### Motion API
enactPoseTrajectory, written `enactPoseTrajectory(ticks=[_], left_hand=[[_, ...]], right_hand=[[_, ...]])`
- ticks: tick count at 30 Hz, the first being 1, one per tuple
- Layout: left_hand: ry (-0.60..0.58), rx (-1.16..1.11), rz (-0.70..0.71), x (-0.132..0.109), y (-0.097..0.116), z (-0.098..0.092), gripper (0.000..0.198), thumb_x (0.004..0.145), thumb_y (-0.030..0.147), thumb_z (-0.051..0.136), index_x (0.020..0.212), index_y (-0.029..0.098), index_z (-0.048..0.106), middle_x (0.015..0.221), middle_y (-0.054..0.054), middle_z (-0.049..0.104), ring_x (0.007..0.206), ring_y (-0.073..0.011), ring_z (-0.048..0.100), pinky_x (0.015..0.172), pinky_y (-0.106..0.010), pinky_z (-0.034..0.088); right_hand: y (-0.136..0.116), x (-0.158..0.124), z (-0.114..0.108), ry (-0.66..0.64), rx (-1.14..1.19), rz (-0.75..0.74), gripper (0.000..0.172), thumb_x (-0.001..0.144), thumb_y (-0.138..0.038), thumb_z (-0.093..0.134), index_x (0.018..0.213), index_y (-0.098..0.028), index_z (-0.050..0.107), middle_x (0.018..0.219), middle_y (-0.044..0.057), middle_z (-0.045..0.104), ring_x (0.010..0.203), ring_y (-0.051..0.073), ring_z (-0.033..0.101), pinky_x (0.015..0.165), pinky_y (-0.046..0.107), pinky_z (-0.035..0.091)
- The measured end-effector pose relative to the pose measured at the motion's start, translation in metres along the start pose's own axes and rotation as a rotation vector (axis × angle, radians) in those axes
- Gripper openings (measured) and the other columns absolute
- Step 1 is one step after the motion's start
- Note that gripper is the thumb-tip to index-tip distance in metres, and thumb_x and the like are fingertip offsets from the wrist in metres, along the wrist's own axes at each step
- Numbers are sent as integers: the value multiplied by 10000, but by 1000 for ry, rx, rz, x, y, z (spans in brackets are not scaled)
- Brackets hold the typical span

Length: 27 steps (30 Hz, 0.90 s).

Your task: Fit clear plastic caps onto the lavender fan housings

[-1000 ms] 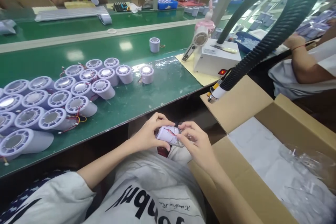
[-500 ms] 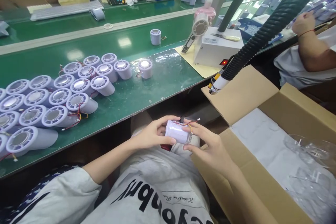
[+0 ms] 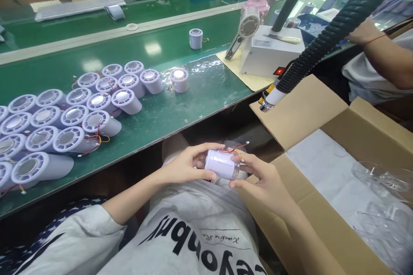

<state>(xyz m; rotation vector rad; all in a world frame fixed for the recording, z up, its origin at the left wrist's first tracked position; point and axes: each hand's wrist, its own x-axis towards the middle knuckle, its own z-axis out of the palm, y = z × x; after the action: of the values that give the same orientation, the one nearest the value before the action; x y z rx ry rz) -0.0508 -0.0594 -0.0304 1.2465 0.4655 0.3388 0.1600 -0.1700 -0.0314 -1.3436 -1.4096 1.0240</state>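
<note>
A lavender cylindrical housing (image 3: 221,164) lies sideways between my two hands, above my lap. My left hand (image 3: 189,164) grips its left end, thumb below and fingers over the top. At the clear right end, my right hand (image 3: 263,176) holds it with fingers above and thumb underneath. Thin red and yellow wires (image 3: 240,151) come off the housing near my right fingers, ending in a small white connector. Similar lavender housings (image 3: 43,116) stand in rows on the green bench (image 3: 167,116) to the left, and a single housing (image 3: 179,80) stands apart from them.
An open cardboard box (image 3: 309,197) with clear plastic parts (image 3: 383,219) is at my right. Over it hangs a black corrugated hose (image 3: 322,43) with a metal tip. A white device (image 3: 274,53) stands on the bench, beside a handheld fan (image 3: 248,25). Co-workers sit across and at right.
The view has shifted slightly. My hands keep hold of the housing, little changed. The lone housing on the far green strip is a bit further right. The co-worker's hands across have moved.
</note>
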Motion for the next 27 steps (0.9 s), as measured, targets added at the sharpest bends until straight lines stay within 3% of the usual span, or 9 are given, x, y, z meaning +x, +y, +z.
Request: enactPoseTrajectory(ticks=[5, 10, 15, 20, 27], left_hand=[[-11, 110, 24, 0, 3, -2, 725, 692, 256, 836, 1356, 246, 547, 1365, -127, 585, 1152, -269, 624, 901, -347, 539], [-45, 280, 125, -1, 5, -5, 705, 682, 272, 843, 1333, 246, 574, 1386, -122, 565, 1263, -302, 547, 987, -402, 503], [-73, 291, 172, -1, 0, -6, 696, 694, 248, 835, 1336, 273, 569, 1420, -110, 536, 1297, -288, 527, 1005, -393, 501], [-85, 304, 173, 0, 0, -5, 721, 696, 237, 833, 1358, 264, 551, 1419, -117, 539, 1299, -285, 527, 1013, -387, 502], [-90, 296, 171, -1, 0, -4, 720, 704, 229, 828, 1364, 282, 544, 1416, -109, 542, 1293, -281, 534, 1004, -387, 509]], right_hand=[[0, 0, 0, -42, 123, 62, 447, 767, -276, 837, 1155, -346, 625, 1174, -17, 670, 1047, 220, 673, 887, 339, 605], [-2, 1, -2, -76, 227, 188, 423, 760, -303, 842, 1121, -304, 621, 1141, 11, 664, 1001, 201, 662, 814, 287, 593], [-2, 1, -2, -109, 398, 317, 427, 773, -360, 823, 1110, -256, 582, 1118, 41, 665, 877, 174, 661, 709, 252, 556], [3, 1, 0, -122, 479, 388, 410, 819, -440, 767, 1105, -232, 560, 933, 18, 685, 728, 139, 658, 661, 241, 560], [4, 3, 8, -90, 581, 522, 516, 781, -601, 736, 1018, -187, 541, 771, 12, 675, 588, 155, 685, 500, 206, 560]])
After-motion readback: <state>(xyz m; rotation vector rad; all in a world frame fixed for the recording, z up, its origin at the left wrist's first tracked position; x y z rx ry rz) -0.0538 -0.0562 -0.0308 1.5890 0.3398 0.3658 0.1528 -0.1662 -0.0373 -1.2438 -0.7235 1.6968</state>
